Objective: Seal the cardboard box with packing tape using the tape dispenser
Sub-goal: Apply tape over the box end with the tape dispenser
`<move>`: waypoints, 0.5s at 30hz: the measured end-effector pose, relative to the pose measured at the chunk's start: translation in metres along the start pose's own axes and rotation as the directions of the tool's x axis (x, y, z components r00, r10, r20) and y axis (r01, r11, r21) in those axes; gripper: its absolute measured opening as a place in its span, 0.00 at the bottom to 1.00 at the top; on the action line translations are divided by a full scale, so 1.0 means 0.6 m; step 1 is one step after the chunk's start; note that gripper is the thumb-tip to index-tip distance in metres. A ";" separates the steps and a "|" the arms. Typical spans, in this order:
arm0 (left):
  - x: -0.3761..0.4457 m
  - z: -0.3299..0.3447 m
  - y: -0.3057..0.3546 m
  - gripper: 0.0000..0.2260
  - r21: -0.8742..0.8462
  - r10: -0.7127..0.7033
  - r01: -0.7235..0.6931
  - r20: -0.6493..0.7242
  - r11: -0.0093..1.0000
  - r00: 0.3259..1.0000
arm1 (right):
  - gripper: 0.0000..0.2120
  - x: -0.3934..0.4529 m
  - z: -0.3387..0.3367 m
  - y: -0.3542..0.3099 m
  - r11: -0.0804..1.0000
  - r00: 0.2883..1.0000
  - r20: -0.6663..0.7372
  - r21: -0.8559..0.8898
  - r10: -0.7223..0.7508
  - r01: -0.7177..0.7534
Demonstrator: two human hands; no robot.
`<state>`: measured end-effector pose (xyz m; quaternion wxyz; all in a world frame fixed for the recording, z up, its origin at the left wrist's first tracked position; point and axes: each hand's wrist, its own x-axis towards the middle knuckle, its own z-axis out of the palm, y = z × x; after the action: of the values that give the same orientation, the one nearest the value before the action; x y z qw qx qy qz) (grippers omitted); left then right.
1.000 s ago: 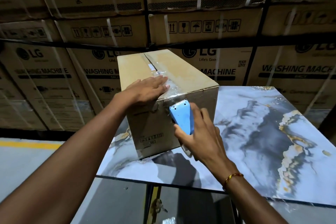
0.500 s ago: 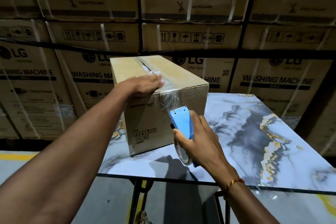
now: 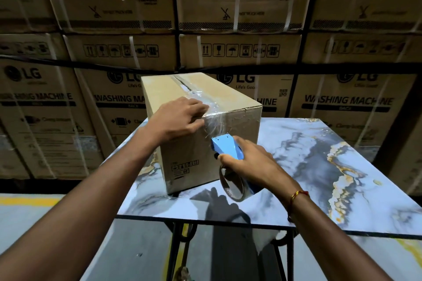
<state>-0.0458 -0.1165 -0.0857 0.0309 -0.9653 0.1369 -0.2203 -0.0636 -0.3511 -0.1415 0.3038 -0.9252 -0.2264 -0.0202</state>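
Head view. A plain brown cardboard box [image 3: 205, 125] stands on the near left part of a blue-grey marble-patterned bench [image 3: 319, 166], its long axis running away from the viewer. The left hand [image 3: 180, 118] lies flat, fingers spread, over the near top edge of the box, pressing on a strip of clear packing tape [image 3: 211, 109] that runs along the top centre seam and folds down over the near end face. The right hand [image 3: 249, 162] is closed around a blue plastic tape dispenser [image 3: 228, 147], held against the near end face below the top edge, serrated blade uppermost; its tape roll [image 3: 230, 187] hangs just above the bench. A red-and-gold thread bracelet [image 3: 296, 196] circles the right wrist. Stacked, strapped washing-machine cartons [image 3: 342, 98] fill the background.
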 end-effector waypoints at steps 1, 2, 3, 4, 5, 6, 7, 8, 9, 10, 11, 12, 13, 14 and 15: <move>-0.002 -0.003 -0.004 0.29 0.012 -0.006 0.005 0.057 1.000 0.998 | 0.21 0.001 -0.002 -0.001 1.000 1.000 0.004 0.001 -0.010 0.010; -0.003 -0.004 -0.004 0.30 0.058 0.002 -0.007 0.085 0.998 0.996 | 0.20 0.001 -0.004 -0.003 1.000 1.000 0.007 -0.002 -0.021 0.021; -0.003 -0.003 -0.003 0.31 0.112 0.017 -0.027 0.086 0.993 0.996 | 0.19 0.002 -0.006 -0.005 1.000 1.000 0.007 -0.003 -0.028 0.028; -0.003 0.000 0.000 0.32 0.157 0.024 -0.035 0.068 0.987 0.997 | 0.19 0.001 -0.009 -0.007 1.000 1.000 0.009 0.002 -0.030 0.030; -0.002 0.004 0.003 0.33 0.193 0.021 -0.030 0.046 0.981 0.999 | 0.19 0.001 -0.012 -0.009 0.999 0.999 0.016 0.014 -0.029 0.028; -0.002 0.009 0.007 0.34 0.223 0.008 -0.015 0.032 0.975 0.999 | 0.20 0.001 -0.014 -0.010 0.999 0.999 0.026 0.028 -0.024 0.023; -0.001 0.015 0.011 0.35 0.248 -0.010 0.004 0.021 0.969 1.000 | 0.22 0.002 -0.017 -0.010 0.999 0.999 0.035 0.033 -0.019 0.017; 0.000 0.018 0.014 0.35 0.266 -0.027 0.024 0.009 0.964 1.000 | 0.23 0.003 -0.020 -0.009 0.999 0.999 0.049 0.037 -0.011 0.009; 0.001 0.020 0.016 0.35 0.273 -0.045 0.045 -0.006 0.961 0.999 | 0.23 0.006 -0.023 -0.006 0.999 0.998 0.063 0.039 -0.007 0.004; 0.002 0.020 0.017 0.36 0.271 -0.065 0.068 -0.020 0.960 0.998 | 0.24 0.011 -0.027 -0.004 0.998 0.997 0.079 0.057 -0.003 -0.002; 0.003 0.020 0.018 0.36 0.266 -0.083 0.089 -0.032 0.960 0.996 | 0.25 0.016 -0.029 -0.002 0.997 0.995 0.097 0.080 -0.004 -0.004; 0.004 0.020 0.019 0.36 0.264 -0.095 0.103 -0.043 0.959 0.995 | 0.25 0.019 -0.032 -0.001 0.995 0.992 0.122 0.099 -0.009 -0.003; 0.004 0.022 0.020 0.36 0.269 -0.099 0.108 -0.049 0.957 0.994 | 0.25 0.022 -0.034 -0.003 0.993 0.989 0.149 0.119 -0.018 0.000; 0.004 0.023 0.022 0.36 0.277 -0.098 0.108 -0.050 0.955 0.994 | 0.26 0.028 -0.035 -0.003 0.990 0.985 0.169 0.143 -0.014 -0.010; 0.004 0.024 0.022 0.36 0.284 -0.099 0.109 -0.048 0.953 0.994 | 0.26 0.033 -0.036 -0.006 0.980 0.982 0.190 0.197 -0.002 -0.036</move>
<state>-0.0411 -0.1298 -0.0992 0.1561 -0.9527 0.0533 -0.2552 -0.0452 -0.3528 -0.1182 0.3725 -0.8897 -0.2470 0.0931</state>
